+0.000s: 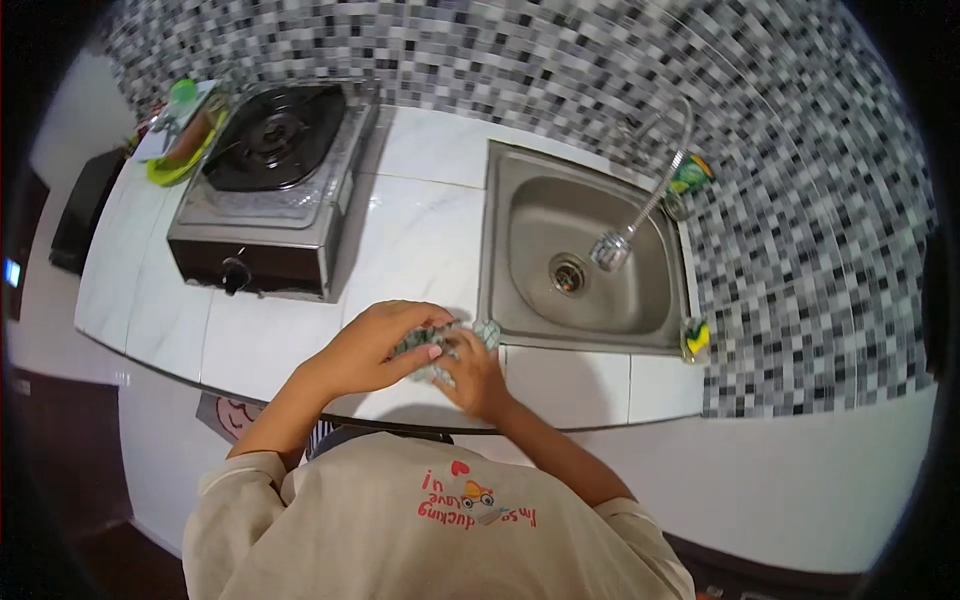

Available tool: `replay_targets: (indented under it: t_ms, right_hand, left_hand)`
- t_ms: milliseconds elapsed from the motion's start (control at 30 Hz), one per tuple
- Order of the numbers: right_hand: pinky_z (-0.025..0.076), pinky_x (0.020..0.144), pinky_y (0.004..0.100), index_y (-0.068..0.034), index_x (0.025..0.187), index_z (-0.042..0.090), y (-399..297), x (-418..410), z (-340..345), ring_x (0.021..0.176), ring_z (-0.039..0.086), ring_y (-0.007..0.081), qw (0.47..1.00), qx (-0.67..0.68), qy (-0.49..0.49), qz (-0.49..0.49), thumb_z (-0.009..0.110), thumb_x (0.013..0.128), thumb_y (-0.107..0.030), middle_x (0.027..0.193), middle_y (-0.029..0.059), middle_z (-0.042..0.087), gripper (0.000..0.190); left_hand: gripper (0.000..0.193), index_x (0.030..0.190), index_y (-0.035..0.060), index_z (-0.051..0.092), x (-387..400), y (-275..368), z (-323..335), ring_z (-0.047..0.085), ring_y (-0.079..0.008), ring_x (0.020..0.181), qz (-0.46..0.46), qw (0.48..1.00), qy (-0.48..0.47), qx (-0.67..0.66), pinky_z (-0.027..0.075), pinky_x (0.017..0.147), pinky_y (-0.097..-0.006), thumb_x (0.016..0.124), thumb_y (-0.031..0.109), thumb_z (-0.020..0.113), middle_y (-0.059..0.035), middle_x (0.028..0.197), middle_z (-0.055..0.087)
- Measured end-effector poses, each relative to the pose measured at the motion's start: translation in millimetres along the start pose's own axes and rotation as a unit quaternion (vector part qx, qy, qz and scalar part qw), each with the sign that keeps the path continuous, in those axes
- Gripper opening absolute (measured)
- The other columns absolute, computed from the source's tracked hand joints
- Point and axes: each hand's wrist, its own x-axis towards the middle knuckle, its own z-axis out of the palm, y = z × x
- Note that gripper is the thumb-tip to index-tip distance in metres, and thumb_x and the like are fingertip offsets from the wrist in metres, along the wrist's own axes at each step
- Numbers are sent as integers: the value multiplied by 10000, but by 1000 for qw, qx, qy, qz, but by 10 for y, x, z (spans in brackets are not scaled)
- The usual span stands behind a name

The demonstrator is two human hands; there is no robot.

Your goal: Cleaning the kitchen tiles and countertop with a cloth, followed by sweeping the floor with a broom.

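A crumpled, patterned pale green cloth [487, 334] lies between my two hands on the white tiled counter, just left of the sink's near corner. My left hand [386, 345] is curled at the cloth's left side, its thumb and fingers pointing right over it. From the right, my right hand [472, 375] reaches onto the cloth with bent fingers; it is slightly blurred. Both hands grip the cloth, and their fingers cover much of it. A small dark part shows between the fingertips, too unclear to name.
A single-burner gas stove [255, 217] stands at the left, with a yellow-green tray [169, 174] beyond it. At the right is a steel sink [499, 247] with a flexible faucet [660, 191] over it. A yellow-green sponge [697, 339] sits at the sink's right corner.
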Motion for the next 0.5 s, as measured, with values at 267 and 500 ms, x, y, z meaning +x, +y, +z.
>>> replay_targets:
  t_ms: [267,500]
  right_hand:
    - [372,876,557,-239,1207,534,769,1513,201,1254,365,300,997,-82,8,13,621,801,-392,1310,92,440,443]
    - [316,952,605,-233,1277,491,1637,2860,265,1294,313,313,989,-102,52,97,504,869,-488,1380,125,380,482]
  left_hand:
    - [318,1103,18,540,-587,-122,-140,570,-340,950,-99,990,99,31,443,818,-396,834,177,598,-167,1020,609]
    - [318,1104,28,558,-1250,12,3,560,-287,1035,-226,950,213,39,422,892,-374,823,162,619,-130,1104,602]
